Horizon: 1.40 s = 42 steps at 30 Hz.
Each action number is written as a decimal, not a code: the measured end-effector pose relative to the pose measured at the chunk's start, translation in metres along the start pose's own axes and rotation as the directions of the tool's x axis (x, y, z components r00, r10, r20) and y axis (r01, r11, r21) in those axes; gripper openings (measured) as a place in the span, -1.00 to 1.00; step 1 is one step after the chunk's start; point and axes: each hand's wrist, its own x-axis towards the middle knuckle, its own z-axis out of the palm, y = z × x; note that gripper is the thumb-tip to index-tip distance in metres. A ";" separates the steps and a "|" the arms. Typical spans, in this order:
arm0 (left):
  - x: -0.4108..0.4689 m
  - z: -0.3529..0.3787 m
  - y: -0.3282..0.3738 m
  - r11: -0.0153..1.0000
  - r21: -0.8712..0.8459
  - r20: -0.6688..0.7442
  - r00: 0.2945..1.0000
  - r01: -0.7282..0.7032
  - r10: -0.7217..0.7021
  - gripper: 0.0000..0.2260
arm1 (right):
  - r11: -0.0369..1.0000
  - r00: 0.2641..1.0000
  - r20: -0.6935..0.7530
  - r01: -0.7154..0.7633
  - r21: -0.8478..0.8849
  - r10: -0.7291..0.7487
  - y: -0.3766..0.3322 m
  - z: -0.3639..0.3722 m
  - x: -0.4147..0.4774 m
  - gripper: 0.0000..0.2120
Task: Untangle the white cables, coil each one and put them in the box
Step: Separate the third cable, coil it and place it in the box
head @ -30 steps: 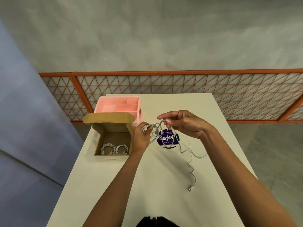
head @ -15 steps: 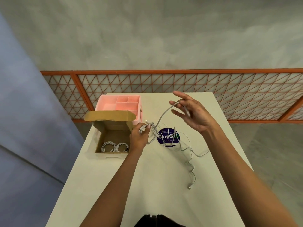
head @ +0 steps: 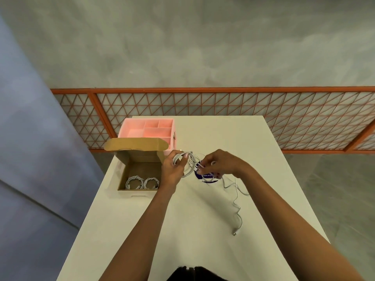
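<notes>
White cable (head: 191, 159): centre of the frame, held above the worktop (head: 182, 230). Part of it is gathered in several loose loops. The rest trails off to the lower right, lying in bends on the worktop and ending at a plug (head: 235, 233) well apart from my hands.

My left hand (head: 172, 169): fingers curled round the loops, gripping the bundle, just right of the box.

My right hand (head: 221, 165): thumb and fingertips pinch one strand just beside the loops. It sits close to the left hand without touching it.

Coiled cables (head: 134, 182), two: white, lying side by side on the box floor against its near wall, touching or nearly so.

Cardboard box (head: 121, 177): brown and open, left of centre, at the left edge of the worktop. Its lid stands up at the far side.

Round sticker (head: 207, 178): dark blue-purple with white lettering, flat on the worktop. It is partly hidden under my right hand, and the wording is too small to read in full.

Pink organiser tray (head: 148, 128): several compartments, behind the box lid at the far left corner of the worktop.

Orange lattice railing (head: 223, 104): runs across the frame beyond the worktop.

Concrete floor (head: 203, 47): grey, fills the upper frame.

Blue wall (head: 30, 138): left side of the frame.
</notes>
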 end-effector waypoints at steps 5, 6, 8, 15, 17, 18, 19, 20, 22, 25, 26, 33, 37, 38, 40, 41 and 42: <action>-0.001 -0.005 0.006 0.997 -0.079 0.048 0.999 -0.010 0.014 -0.86 | 0.998 0.992 -0.121 0.042 -0.048 -0.048 -0.005 0.013 0.004 -0.88; 0.000 -0.006 0.007 0.996 -0.077 0.057 0.998 -0.036 0.041 -0.88 | 0.997 0.991 -0.118 0.055 -0.044 -0.060 -0.006 0.013 0.003 -0.87; 0.000 -0.008 0.009 0.995 -0.063 0.053 0.996 -0.075 0.078 -0.91 | 0.996 0.989 -0.123 0.081 -0.028 -0.084 -0.009 0.013 0.000 -0.85; 0.003 -0.006 0.008 0.994 -0.089 -0.040 0.997 -0.068 0.064 -0.95 | 0.979 0.977 -0.109 0.191 0.066 -0.183 -0.020 0.004 -0.009 -0.80; 0.001 -0.004 0.010 0.992 -0.113 -0.055 0.998 -0.047 0.041 -0.95 | 0.969 0.979 -0.082 0.197 0.152 -0.186 -0.018 0.002 -0.010 -0.80; 0.000 -0.003 0.011 0.991 -0.127 -0.060 0.998 -0.034 0.027 -0.95 | 0.962 0.980 -0.072 0.197 0.189 -0.186 -0.016 0.002 -0.010 -0.80; -0.001 -0.001 0.011 0.990 -0.137 -0.061 0.998 -0.019 0.011 -0.95 | 0.958 0.981 -0.068 0.192 0.210 -0.182 -0.014 0.002 -0.009 -0.80; -0.001 -0.001 0.011 0.990 -0.143 -0.059 0.998 -0.003 -0.005 -0.95 | 0.958 0.982 -0.069 0.185 0.218 -0.174 -0.012 0.001 -0.009 -0.80; -0.001 -0.002 0.013 0.988 -0.151 -0.037 0.998 0.038 -0.044 -0.92 | 0.962 0.984 -0.081 0.170 0.214 -0.155 -0.009 -0.001 -0.009 -0.80; -0.002 -0.007 0.018 0.985 -0.148 0.048 0.996 0.088 -0.082 -0.90 | 0.962 0.985 -0.129 0.140 0.237 -0.111 -0.002 -0.007 -0.006 -0.83; -0.002 -0.009 0.020 0.987 -0.134 0.088 0.993 0.091 -0.079 -0.89 | 0.962 0.984 -0.148 0.130 0.242 -0.096 0.000 -0.008 -0.005 -0.85; 0.002 -0.017 0.023 0.990 -0.061 0.401 0.911 0.127 -0.093 -0.76 | 0.961 0.974 -0.209 0.136 0.240 -0.086 0.005 -0.017 -0.005 -0.84; 0.004 -0.017 0.024 0.993 -0.041 0.510 0.857 0.113 -0.076 -0.85 | 0.969 0.969 -0.225 0.150 0.199 -0.103 0.004 -0.024 -0.003 -0.85; 0.003 -0.015 0.025 0.992 -0.041 0.502 0.861 0.118 -0.082 -0.84 | 0.967 0.968 -0.228 0.157 0.200 -0.110 0.004 -0.025 -0.003 -0.85; 0.000 -0.012 0.027 0.990 -0.047 0.471 0.877 0.135 -0.097 -0.86 | 0.969 0.967 -0.229 0.158 0.192 -0.112 0.004 -0.027 -0.003 -0.85; -0.002 -0.011 0.028 0.991 -0.044 0.463 0.882 0.124 -0.090 -0.87 | 0.970 0.968 -0.222 0.157 0.187 -0.114 0.004 -0.028 -0.003 -0.85; -0.004 -0.011 0.030 0.996 -0.015 0.456 0.887 0.086 -0.069 -0.86 | 0.970 0.970 -0.211 0.158 0.184 -0.118 0.004 -0.029 -0.004 -0.85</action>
